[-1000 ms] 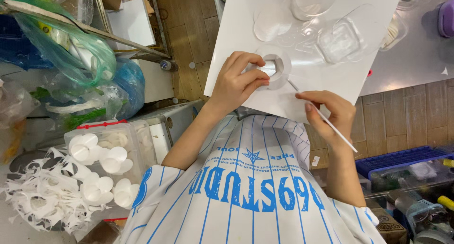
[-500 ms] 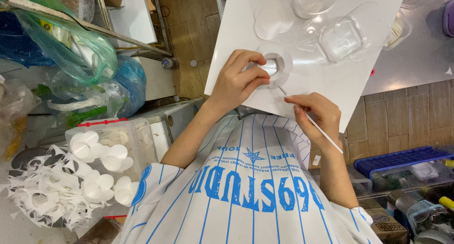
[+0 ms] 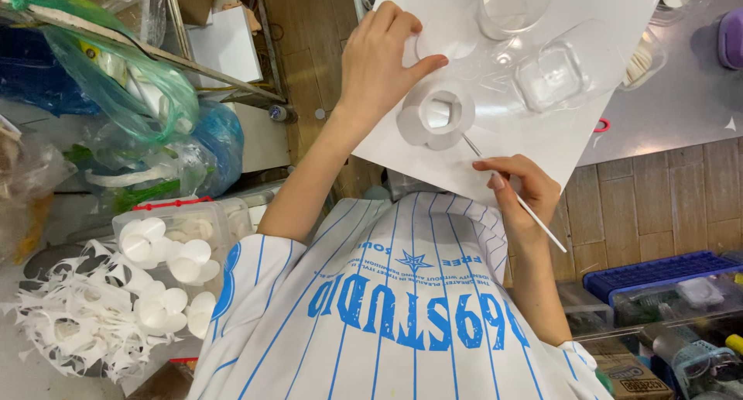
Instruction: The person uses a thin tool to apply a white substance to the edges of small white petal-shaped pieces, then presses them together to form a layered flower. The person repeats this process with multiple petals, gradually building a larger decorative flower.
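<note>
L hand (image 3: 385,67) fingers spread, flat on white board (image 3: 588,129) w/ thumb just above white flower-shaped cutout (image 3: 436,112), which lies btwn both hands; R hand (image 3: 517,189) pinched on thin white stick (image 3: 515,196), tip touching cutout's lower-right edge

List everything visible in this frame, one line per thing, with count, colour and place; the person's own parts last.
white board: one, white, top centre, tilted.
flower-shaped paper piece: one, white, on the board beside the left hand.
thin stick: one, white, in the right hand, tip by the paper piece.
clear plastic cups: a few, transparent, upper part of the board.
paper discs: many, white, in and around a clear box at lower left.
cut paper scraps: a pile, white, bottom left.
plastic bags: several, green and blue, upper left.
blue crate: one, lower right.
left hand: resting on the board.
right hand: pinching the stick.
</note>
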